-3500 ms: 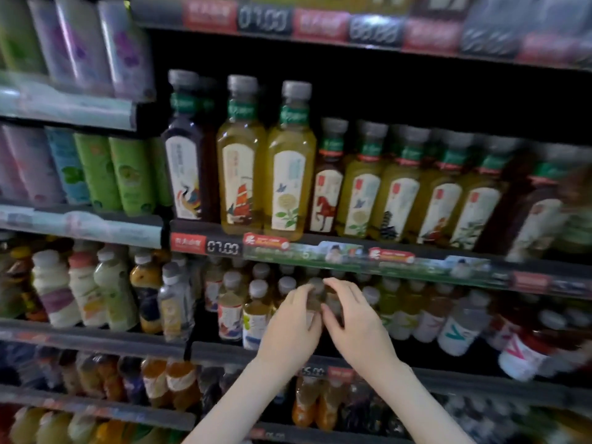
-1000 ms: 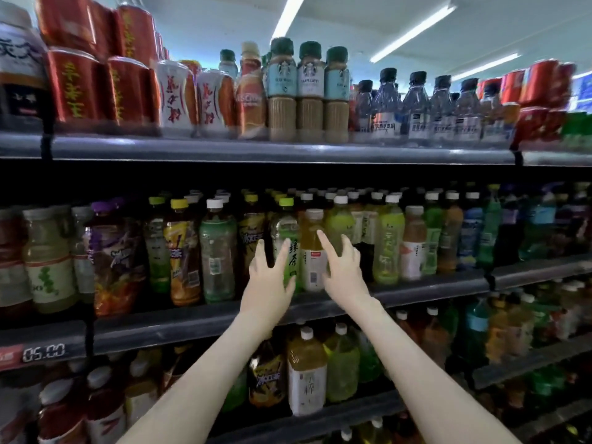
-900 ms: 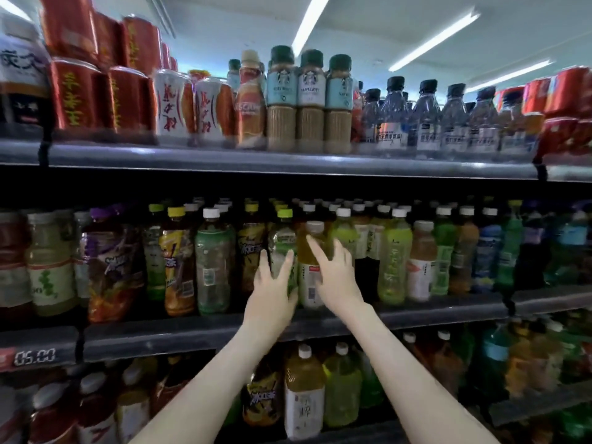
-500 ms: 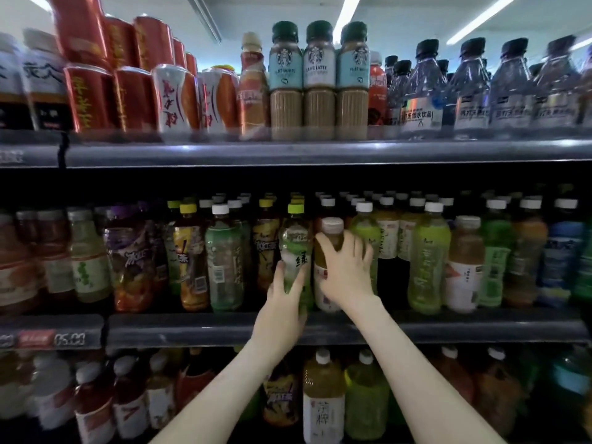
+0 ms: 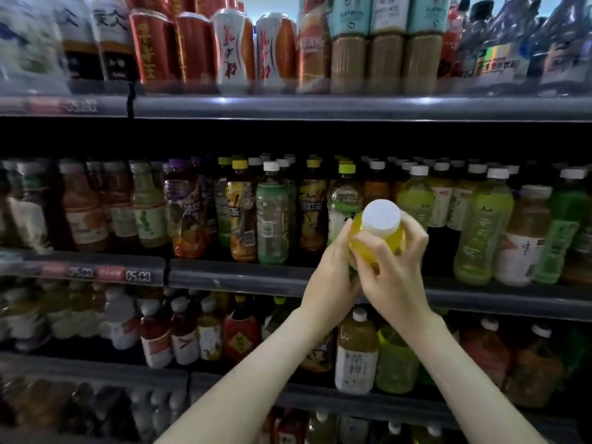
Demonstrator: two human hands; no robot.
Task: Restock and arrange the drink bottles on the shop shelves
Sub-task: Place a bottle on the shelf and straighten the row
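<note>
Yellow bottle [image 5: 373,249]: you hold it in both hands in front of the middle shelf, off the shelf and just ahead of the front row.
Long axis: tipped back towards you, so it runs from the shelf front out and up at your face rather than standing upright.
White cap [image 5: 382,216]: it points at you, and you see its round top almost face on; the yellow shoulder shows as a ring below it.
Lower body: hidden behind your hands, so you cannot read the label.
Left hand [image 5: 330,280]: it wraps the left side of the bottle, with your fingertips up by the shoulder.
Right hand [image 5: 397,280]: it grips the right side, your fingers [image 5: 416,238] curled round the shoulder just under the cap.
Middle shelf [image 5: 243,277]: its grey front rail runs behind your wrists, and a full row of bottles stands upright on it.
Green-capped bottle [image 5: 344,193]: it stands upright right behind the one you hold, partly covered by it.
Pale green bottle [image 5: 483,225]: it stands upright to the right of your hands, clear of them.
Top shelf [image 5: 288,107]: it carries red cans [image 5: 150,43] on the left and brown coffee bottles [image 5: 384,56] above your hands.
Lower shelf [image 5: 320,398]: below your forearms, a white-labelled bottle [image 5: 355,354] stands upright between them.
Price tags [image 5: 137,276]: they sit on the middle rail to the left and are blurred.
</note>
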